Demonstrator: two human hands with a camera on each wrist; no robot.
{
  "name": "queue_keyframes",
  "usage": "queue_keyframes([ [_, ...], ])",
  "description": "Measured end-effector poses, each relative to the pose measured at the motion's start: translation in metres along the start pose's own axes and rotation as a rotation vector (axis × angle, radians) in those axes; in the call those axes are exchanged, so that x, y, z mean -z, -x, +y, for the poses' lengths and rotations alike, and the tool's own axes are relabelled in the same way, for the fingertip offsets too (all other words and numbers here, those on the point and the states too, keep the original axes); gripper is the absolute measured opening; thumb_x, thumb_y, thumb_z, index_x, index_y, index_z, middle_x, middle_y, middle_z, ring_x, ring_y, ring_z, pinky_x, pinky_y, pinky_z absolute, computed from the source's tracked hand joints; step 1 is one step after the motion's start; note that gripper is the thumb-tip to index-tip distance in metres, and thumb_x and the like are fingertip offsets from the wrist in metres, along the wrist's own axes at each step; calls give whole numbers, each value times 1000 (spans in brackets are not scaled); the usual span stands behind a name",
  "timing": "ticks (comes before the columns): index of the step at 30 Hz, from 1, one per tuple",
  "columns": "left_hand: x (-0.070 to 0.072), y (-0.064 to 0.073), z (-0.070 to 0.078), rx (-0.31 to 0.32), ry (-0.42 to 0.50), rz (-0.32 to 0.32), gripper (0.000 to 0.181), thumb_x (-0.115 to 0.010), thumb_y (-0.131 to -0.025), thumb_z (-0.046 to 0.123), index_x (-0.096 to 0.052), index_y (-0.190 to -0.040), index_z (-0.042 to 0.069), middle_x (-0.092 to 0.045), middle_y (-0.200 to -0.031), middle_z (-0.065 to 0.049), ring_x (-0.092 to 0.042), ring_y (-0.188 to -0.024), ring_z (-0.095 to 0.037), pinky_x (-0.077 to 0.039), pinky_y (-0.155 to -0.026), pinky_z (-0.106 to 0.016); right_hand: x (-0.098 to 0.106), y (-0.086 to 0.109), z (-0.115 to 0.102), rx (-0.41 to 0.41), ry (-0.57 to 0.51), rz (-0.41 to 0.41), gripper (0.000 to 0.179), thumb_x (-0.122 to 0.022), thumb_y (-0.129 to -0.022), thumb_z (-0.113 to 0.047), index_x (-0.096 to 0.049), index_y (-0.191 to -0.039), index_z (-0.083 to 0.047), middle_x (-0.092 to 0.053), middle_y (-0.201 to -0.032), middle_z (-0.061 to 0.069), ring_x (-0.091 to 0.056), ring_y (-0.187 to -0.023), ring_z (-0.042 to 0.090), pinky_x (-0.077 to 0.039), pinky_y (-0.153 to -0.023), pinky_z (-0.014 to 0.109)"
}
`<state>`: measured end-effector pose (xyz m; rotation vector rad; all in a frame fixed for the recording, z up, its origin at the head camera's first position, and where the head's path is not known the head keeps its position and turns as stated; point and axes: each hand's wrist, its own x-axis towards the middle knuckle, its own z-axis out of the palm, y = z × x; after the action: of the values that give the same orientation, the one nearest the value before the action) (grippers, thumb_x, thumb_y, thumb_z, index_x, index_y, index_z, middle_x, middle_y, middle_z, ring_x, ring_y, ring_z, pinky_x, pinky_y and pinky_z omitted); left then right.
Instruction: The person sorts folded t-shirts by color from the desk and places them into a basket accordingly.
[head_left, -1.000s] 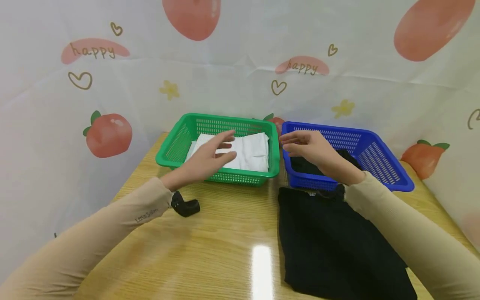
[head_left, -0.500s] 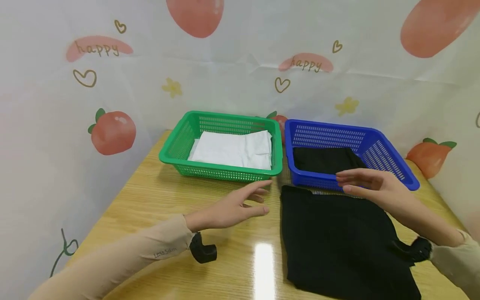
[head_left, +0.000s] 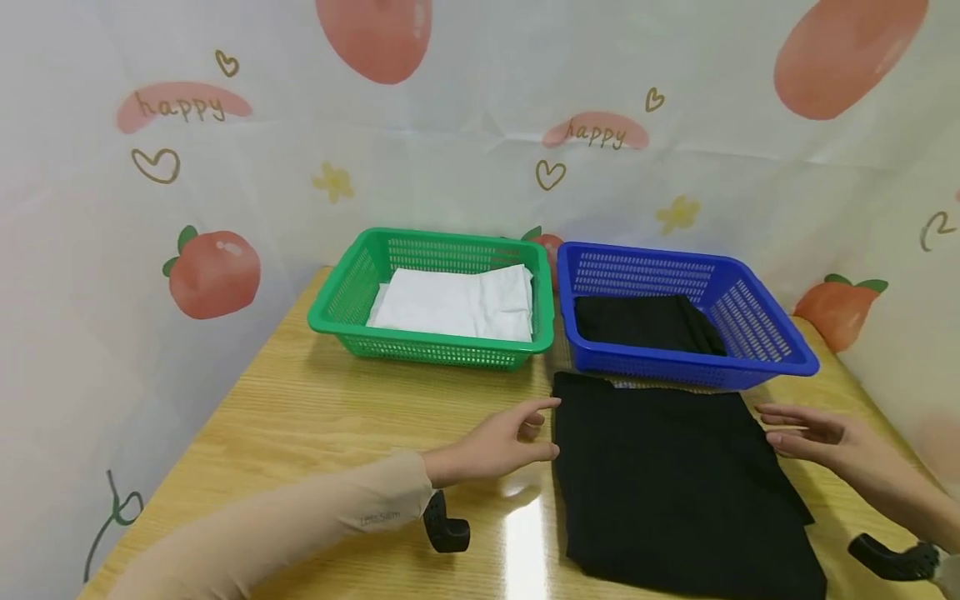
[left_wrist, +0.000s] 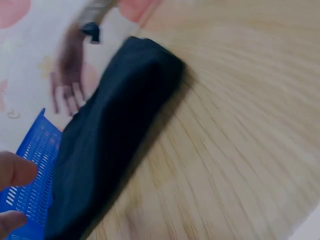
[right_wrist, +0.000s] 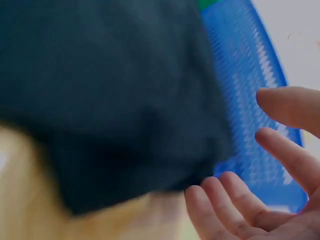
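A black cloth (head_left: 675,483), perhaps a garment, lies flat on the wooden table at the right of the head view. My left hand (head_left: 498,442) hovers by its left edge, fingers loosely bent with a gap to the thumb and nothing between them. Beyond the cloth's right edge is my right hand (head_left: 832,446), fingers extended and holding nothing. In the right wrist view the fingertips (right_wrist: 200,200) are close to the cloth's edge; contact cannot be told. The left wrist view is blurred and shows the black cloth (left_wrist: 110,130) and my right hand (left_wrist: 70,70) across it.
Behind the cloth stands a blue basket (head_left: 697,362) with folded black cloth (head_left: 641,321) inside. Left of it, a green basket (head_left: 431,340) bears folded white cloth (head_left: 457,302). A printed backdrop (head_left: 450,150) hangs along the table's (head_left: 300,433) back.
Both hands have come back from over the baskets toward the near side and moved right. They now flank the black cloth on the table, which stays in place.
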<state>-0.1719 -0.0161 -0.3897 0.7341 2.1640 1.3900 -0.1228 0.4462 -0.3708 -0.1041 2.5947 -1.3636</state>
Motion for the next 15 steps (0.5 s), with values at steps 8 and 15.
queue_keyframes([
  [8, -11, -5, 4, 31, 236, -30, 64, -69, -93, 18, -41, -151, 18, -55, -132, -16, -61, -111, -18, -52, -82, -38, 20, 20, 45, -42, -342, -231, 49, -39, -107, -5, -37, -154, -21, -57, -130, -17, -58, -113, 3, -50, -90, 30],
  [15, -16, -10, 5, 89, 353, 11, 62, -70, -91, 10, -45, -148, 17, -57, -129, -16, -59, -112, -22, -54, -78, -41, 19, 8, 45, -104, -472, -394, 54, -33, -108, -5, -25, -158, -25, -51, -134, -20, -54, -119, 3, -47, -96, 31],
])
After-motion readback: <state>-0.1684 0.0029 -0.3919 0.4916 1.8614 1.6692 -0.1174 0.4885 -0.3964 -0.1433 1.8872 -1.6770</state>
